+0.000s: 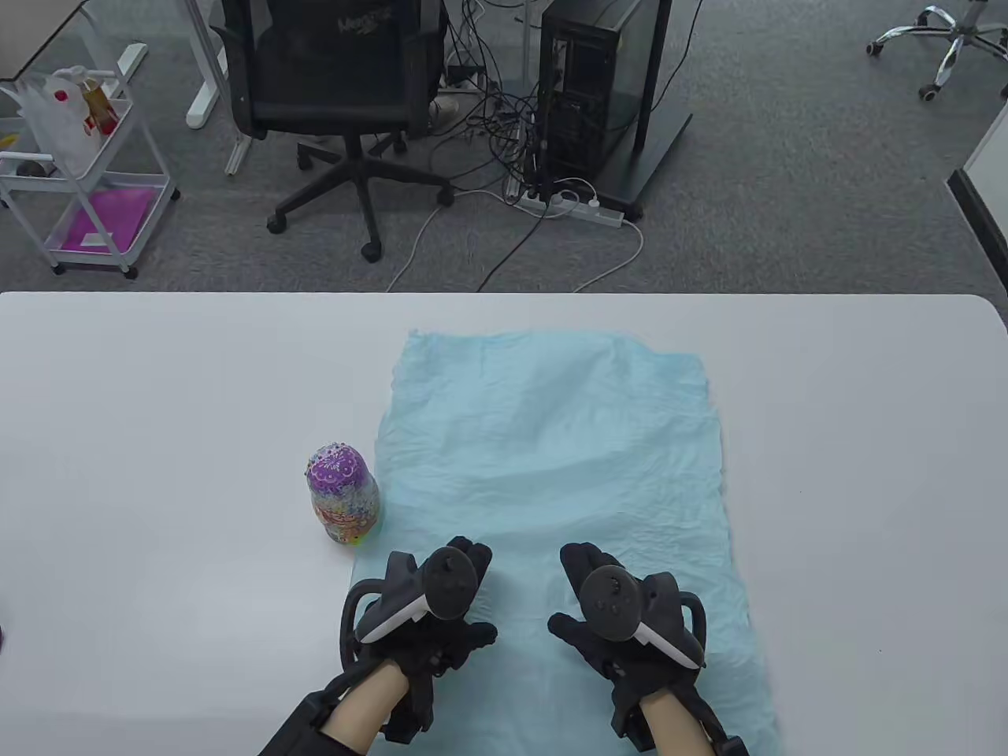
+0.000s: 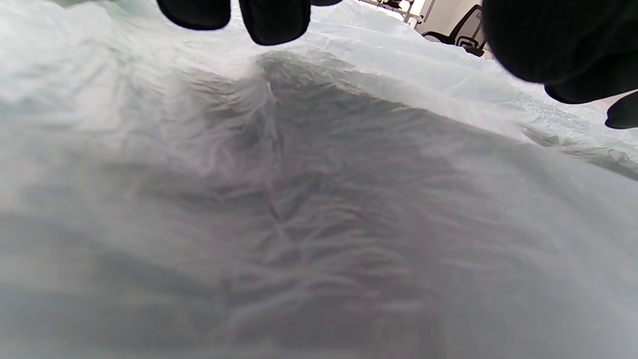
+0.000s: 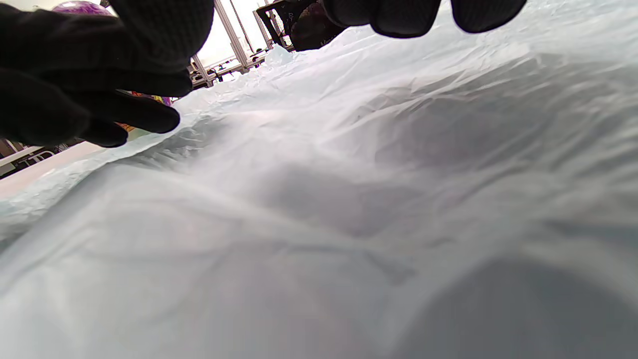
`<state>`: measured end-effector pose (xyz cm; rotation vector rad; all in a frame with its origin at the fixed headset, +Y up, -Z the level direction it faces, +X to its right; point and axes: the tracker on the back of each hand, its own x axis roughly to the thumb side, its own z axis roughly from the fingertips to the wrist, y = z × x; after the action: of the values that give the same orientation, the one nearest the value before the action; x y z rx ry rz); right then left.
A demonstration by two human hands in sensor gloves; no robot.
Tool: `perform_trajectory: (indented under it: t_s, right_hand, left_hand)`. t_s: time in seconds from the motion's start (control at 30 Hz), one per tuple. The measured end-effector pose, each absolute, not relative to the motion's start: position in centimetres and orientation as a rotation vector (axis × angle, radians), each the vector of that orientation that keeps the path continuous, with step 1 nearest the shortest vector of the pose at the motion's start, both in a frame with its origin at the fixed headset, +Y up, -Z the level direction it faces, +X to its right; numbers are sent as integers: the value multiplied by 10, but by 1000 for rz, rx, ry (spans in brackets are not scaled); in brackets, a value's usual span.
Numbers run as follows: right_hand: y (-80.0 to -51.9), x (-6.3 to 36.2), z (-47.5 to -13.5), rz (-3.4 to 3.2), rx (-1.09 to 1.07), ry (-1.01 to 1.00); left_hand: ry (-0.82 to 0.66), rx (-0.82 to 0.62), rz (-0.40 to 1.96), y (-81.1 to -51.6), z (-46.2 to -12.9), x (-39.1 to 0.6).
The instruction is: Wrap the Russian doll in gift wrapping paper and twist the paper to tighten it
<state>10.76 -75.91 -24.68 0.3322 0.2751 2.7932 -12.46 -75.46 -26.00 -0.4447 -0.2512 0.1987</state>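
A light blue sheet of wrapping paper (image 1: 551,449) lies flat and wrinkled on the white table (image 1: 157,409). The Russian doll (image 1: 342,493), purple-topped with a bright pattern, stands upright just off the paper's left edge. Both gloved hands hover low over the near part of the paper, palms down. My left hand (image 1: 449,587) is just right of and nearer than the doll, not touching it. My right hand (image 1: 594,598) is beside it. Neither holds anything. In the wrist views, fingertips (image 2: 274,20) and fingertips (image 3: 398,17) hang above the paper (image 2: 319,199) (image 3: 349,199); the doll's top (image 3: 82,7) peeks behind the thumb.
Beyond the table's far edge stand an office chair (image 1: 339,87), a computer tower (image 1: 591,94) with tangled cables, and a white cart (image 1: 79,173) at the far left.
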Motion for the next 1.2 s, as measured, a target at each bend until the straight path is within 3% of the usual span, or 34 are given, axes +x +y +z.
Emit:
perform_trajectory:
  t_s: [0.53, 0.87, 1.0, 1.2]
  right_hand:
    - [-760, 107, -246, 2783, 335, 291]
    - [-760, 105, -247, 2767, 349, 296]
    - [-760, 106, -248, 2761, 346, 308]
    - [-761, 109, -249, 2751, 325, 310]
  left_hand:
    - [-256, -455, 193, -756, -260, -123]
    - [-229, -227, 346, -698, -263, -148]
    - [-140, -120, 411, -681, -272, -175]
    - [-5, -86, 493, -672, -289, -218]
